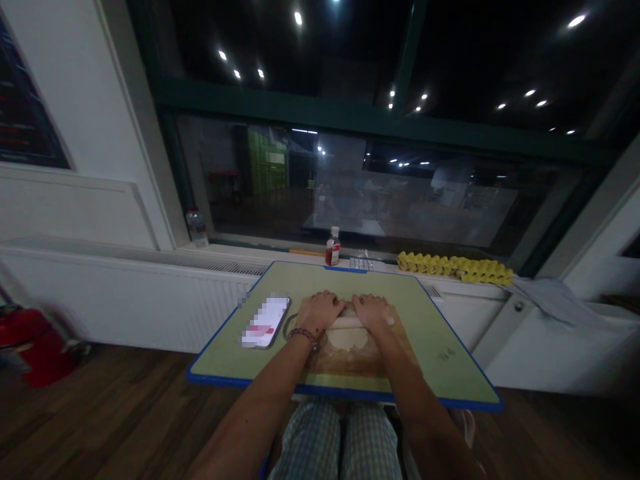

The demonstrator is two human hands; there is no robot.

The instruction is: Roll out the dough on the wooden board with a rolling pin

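Observation:
A pale rolling pin [347, 323] lies crosswise over a flat sheet of light dough [347, 339]. My left hand [323, 311], with a beaded bracelet at the wrist, rests over the pin's left part, its fingers curled over the far side. Over the right part is my right hand [373, 311], placed the same way, palm down. Both hands hide much of the pin. Beneath the dough is a brown translucent sheet [345, 365]. Part of a curved rim [287, 326] shows beside my left wrist; what it belongs to is hidden.
The small green table [450, 370] has a blue edge. A lit phone [267, 323] lies on its left. Along the windowsill stand a red-labelled bottle [333, 247], yellow egg trays [453, 267] and a clear bottle [197, 228]. A red bucket-like object [37, 347] is on the floor.

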